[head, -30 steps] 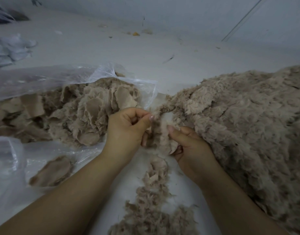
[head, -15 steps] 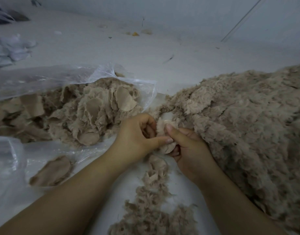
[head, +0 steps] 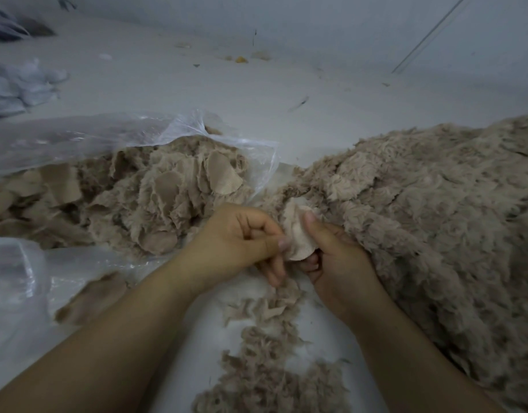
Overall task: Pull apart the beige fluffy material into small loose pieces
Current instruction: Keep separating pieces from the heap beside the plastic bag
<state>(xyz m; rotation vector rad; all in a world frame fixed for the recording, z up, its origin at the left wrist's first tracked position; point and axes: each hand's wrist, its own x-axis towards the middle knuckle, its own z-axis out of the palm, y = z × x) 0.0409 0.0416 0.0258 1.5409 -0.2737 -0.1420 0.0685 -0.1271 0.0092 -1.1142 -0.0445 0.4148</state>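
A small beige fluffy piece (head: 297, 234), pale backing towards me, sits between both hands at the centre. My left hand (head: 242, 236) pinches its left edge with thumb and curled fingers. My right hand (head: 331, 257) grips its right side, thumb pressed on the backing. A large heap of beige fluffy material (head: 429, 219) fills the right side, touching my right hand. Loose torn bits (head: 271, 353) trail over the white surface below my hands.
A clear plastic bag (head: 78, 138) at the left holds many round beige fluffy pieces (head: 155, 192). One stray piece (head: 93, 296) lies on the plastic near my left forearm. White fabric items (head: 21, 81) lie at the far left. Small scraps (head: 240, 59) dot the floor behind.
My left hand has moved down and right to the piece and now pinches its left edge. My right hand stays in place, holding the piece.
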